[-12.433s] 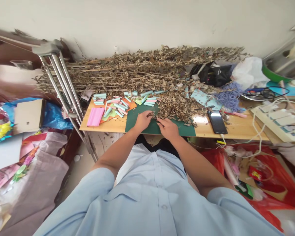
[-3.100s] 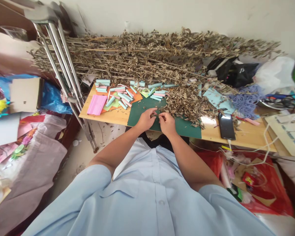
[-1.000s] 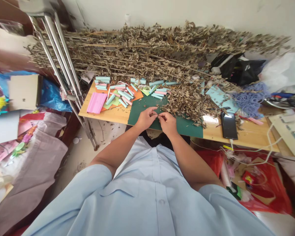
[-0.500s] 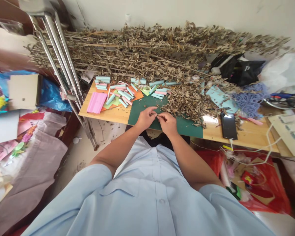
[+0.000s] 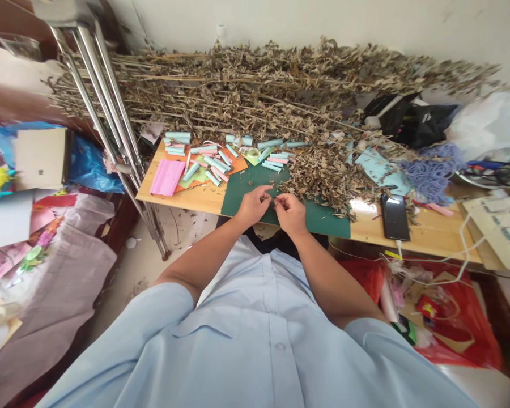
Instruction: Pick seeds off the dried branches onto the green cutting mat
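Note:
My left hand [image 5: 255,205] and my right hand [image 5: 289,212] are close together over the front edge of a dark green mat [image 5: 238,190]. The fingers of both are bent and closed, the fingertips nearly meeting. Whatever they pinch is too small to make out. A heap of crumbled dry leaves [image 5: 323,175] lies on the mat just beyond my right hand. Behind it, long dried leafy stalks [image 5: 238,90] stretch across the back of the table.
Blue and pink paper rolls [image 5: 219,164] and a pink folded sheet [image 5: 168,177] lie on the wooden table [image 5: 204,201] at left. On the right are a black phone [image 5: 396,218] with a cable and purple string [image 5: 436,170]. Metal crutches [image 5: 106,102] lean at the left.
The fingertips of my hands have moved slightly apart. The surrounding objects have stayed in place.

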